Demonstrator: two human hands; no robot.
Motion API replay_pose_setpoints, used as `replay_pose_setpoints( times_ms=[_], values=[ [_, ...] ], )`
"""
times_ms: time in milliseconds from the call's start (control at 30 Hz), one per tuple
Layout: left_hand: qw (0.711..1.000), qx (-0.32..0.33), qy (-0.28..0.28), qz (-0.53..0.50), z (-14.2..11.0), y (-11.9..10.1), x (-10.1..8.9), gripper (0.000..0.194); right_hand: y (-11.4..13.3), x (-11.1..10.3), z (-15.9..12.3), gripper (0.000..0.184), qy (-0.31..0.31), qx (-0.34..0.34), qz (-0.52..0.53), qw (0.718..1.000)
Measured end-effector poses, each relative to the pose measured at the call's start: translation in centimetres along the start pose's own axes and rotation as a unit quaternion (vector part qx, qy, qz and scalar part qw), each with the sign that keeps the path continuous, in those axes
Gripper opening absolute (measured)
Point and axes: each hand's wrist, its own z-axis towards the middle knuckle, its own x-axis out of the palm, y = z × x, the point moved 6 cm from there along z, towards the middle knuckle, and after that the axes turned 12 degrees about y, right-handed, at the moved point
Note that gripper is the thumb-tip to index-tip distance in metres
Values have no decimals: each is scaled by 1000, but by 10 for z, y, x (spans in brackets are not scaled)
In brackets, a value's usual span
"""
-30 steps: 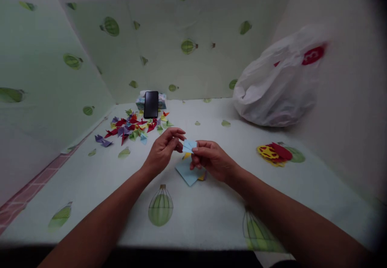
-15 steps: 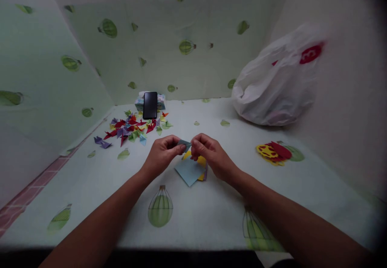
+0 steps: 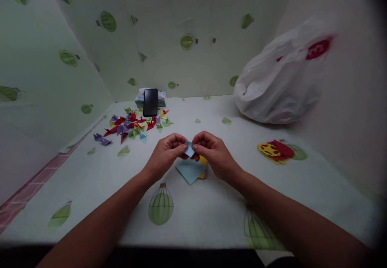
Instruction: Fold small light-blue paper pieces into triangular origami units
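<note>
Between my two hands is a small folded piece of light blue paper point(image 3: 189, 149), pinched at both sides. My left hand point(image 3: 168, 152) grips its left edge with thumb and fingers. The right edge is held the same way by my right hand point(image 3: 212, 153). Just below them, a flat stack of square papers lies on the table, a light blue sheet point(image 3: 191, 172) on top. A yellow sheet point(image 3: 202, 173) and a sliver of purple stick out at its right side. My fingers hide part of the folded piece.
Many colourful folded paper figures point(image 3: 133, 126) lie in a heap at the back left. A phone point(image 3: 150, 102) leans on a tissue pack point(image 3: 162, 98) behind them. Yellow and red cut-out shapes point(image 3: 270, 150) lie at right, before a white plastic bag point(image 3: 275, 86).
Both hands have come closer together, and the folded blue paper now faces me as a diamond, its right edge in my right fingers. The view has shifted slightly.
</note>
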Motion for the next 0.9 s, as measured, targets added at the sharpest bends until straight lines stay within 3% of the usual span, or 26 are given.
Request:
replay_pose_setpoints(
  times_ms=[500, 900],
  values=[
    [997, 19, -18, -68, -2, -3, 5, 18, 4, 0, 0, 7, 9, -41, 12, 999],
    [997, 45, -35, -52, -3, -6, 5, 11, 2, 0, -1, 6, 4, -35, 42, 998]
  ],
)
